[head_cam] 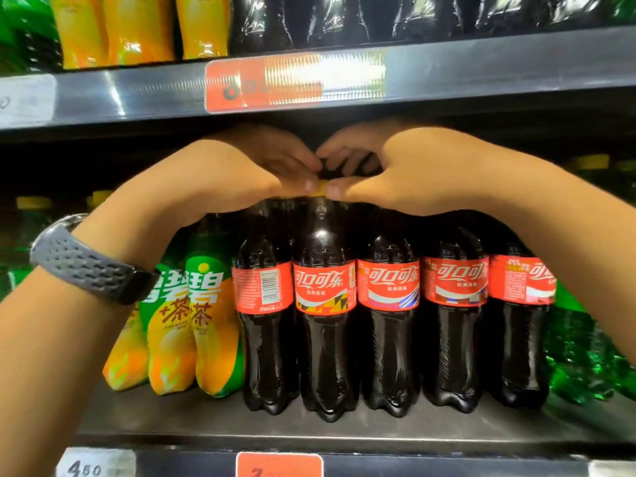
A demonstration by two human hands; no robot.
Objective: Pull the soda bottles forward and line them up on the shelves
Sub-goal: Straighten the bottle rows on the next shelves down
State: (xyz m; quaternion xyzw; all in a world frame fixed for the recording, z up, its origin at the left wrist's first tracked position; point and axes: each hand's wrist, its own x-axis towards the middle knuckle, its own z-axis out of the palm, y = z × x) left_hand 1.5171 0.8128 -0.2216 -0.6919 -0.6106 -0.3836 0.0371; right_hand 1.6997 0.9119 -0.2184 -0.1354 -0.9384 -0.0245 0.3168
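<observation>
— Five dark cola bottles [389, 325], red-labelled, stand in a row on the shelf [172, 420]. Which sits under your hands?
— The second bottle [325, 346] from the row's left end, its yellow cap [320, 189] between your thumbs.
— And your grip?
— Your left hand [241, 173] and right hand [402, 170] arch over the row, fingers curled, both pinching that cap.

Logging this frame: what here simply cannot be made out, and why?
Head view: what the fingers of the left hand and right hand hold behind the yellow cap; the hands themselves hide it.
Head view: the upper price tag; blur and glare wash out its print.
Head view: the orange lower tag; the bottom edge cuts it off.
Head view: the top-shelf bottles; the top edge crops them.
</observation>
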